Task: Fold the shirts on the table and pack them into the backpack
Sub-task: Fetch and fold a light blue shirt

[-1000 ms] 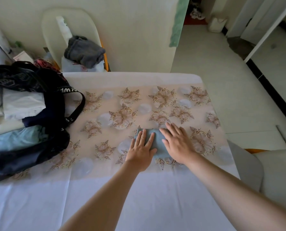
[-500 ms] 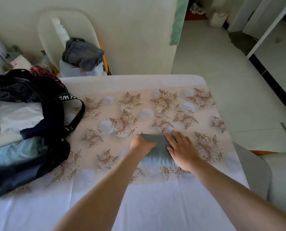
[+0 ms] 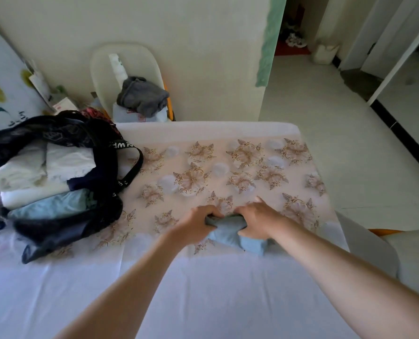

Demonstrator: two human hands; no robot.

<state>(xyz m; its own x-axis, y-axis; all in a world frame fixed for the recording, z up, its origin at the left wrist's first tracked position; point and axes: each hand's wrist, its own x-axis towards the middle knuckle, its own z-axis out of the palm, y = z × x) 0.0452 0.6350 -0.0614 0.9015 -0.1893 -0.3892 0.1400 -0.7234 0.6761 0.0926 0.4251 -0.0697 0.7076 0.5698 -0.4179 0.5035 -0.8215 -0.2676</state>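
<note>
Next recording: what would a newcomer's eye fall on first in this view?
The left hand and right hand, at the near middle of the floral table, grip a small folded blue shirt between them. Next, the open black backpack at the table's left, stuffed with white and pale blue clothes. A grey garment lies heaped on the chair behind.

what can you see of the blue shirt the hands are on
The blue shirt is a small, thick bundle of soft light-blue cloth, folded and bunched at the top. It is at the near edge of the flowered cloth on the table, apart from the backpack. The left hand grips its left end and the right hand its right end, fingers curled into the fabric.
</note>
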